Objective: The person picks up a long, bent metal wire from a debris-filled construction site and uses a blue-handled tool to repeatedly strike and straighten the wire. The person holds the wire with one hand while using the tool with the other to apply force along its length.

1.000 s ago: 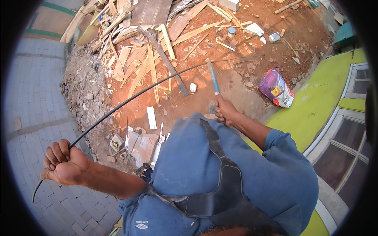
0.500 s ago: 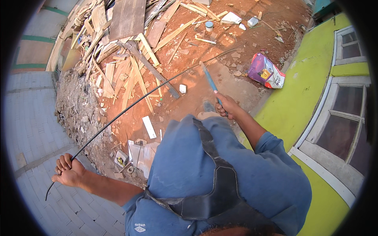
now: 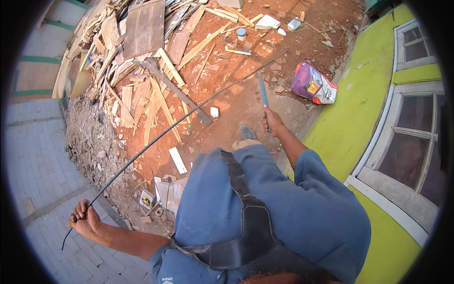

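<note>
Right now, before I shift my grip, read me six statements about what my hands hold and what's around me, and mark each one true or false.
1. Your left hand grips a long dark rod. True.
2. Your left hand also holds the slender blue tool. False; that is in your right hand.
3. The scrap wood heap lies toward the upper left of the view. True.
4. The purple bag sits on top of that heap. False; it lies beside the yellow-green wall.
5. A paned window is set in that wall. True.
6. The small tub has a red lid. False; its lid is blue.
</note>
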Motion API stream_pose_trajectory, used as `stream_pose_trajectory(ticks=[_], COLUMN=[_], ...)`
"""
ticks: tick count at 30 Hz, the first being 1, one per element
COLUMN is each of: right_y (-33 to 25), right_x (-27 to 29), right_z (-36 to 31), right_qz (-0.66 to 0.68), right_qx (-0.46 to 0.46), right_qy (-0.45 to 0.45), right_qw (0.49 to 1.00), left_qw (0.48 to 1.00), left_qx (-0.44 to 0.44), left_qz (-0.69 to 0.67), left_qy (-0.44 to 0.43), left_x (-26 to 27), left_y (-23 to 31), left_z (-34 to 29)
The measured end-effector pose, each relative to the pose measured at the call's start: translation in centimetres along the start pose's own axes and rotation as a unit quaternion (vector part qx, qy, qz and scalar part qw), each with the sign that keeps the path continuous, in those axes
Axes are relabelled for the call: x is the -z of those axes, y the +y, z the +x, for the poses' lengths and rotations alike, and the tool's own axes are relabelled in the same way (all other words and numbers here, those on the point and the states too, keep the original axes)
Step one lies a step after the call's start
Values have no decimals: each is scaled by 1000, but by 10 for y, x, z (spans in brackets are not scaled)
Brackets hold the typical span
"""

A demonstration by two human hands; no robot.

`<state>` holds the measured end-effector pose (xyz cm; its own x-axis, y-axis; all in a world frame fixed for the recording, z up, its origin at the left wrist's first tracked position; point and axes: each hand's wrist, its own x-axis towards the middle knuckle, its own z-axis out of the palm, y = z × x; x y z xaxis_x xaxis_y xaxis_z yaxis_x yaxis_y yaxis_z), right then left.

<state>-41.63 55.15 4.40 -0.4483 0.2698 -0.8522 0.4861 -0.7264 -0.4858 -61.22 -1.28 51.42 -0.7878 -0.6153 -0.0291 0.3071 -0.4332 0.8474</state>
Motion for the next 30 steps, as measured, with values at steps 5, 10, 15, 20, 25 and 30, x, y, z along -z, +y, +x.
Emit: stream_pose_trajectory(ticks=[5, 10, 15, 20, 25, 30], right_y=[-7, -32, -79, -84, -92, -133], right_x=[6, -47, -86, -104, -105, -121], right_z=[54, 106, 147, 117, 101, 48], right_qz=[176, 351, 433, 377, 478, 488], right_qx=[-66, -73, 13, 46, 61, 102], right_qy=[-55, -33, -33, -11, -39, -26], right_qw=[981, 933, 901, 925, 875, 866], left_qw=[997, 995, 997, 996, 997, 996], left_qx=[-21, -40, -57, -80, -28, 7], left_qz=[-26, -26, -19, -14, -71, -62], left_qy=[-64, -93, -52, 47, 5, 66], left_x=[2, -14, 4, 100, 225, 340], left_y=[11, 28, 41, 49, 23, -60], left_z=[-25, -66, -68, -35, 14, 56])
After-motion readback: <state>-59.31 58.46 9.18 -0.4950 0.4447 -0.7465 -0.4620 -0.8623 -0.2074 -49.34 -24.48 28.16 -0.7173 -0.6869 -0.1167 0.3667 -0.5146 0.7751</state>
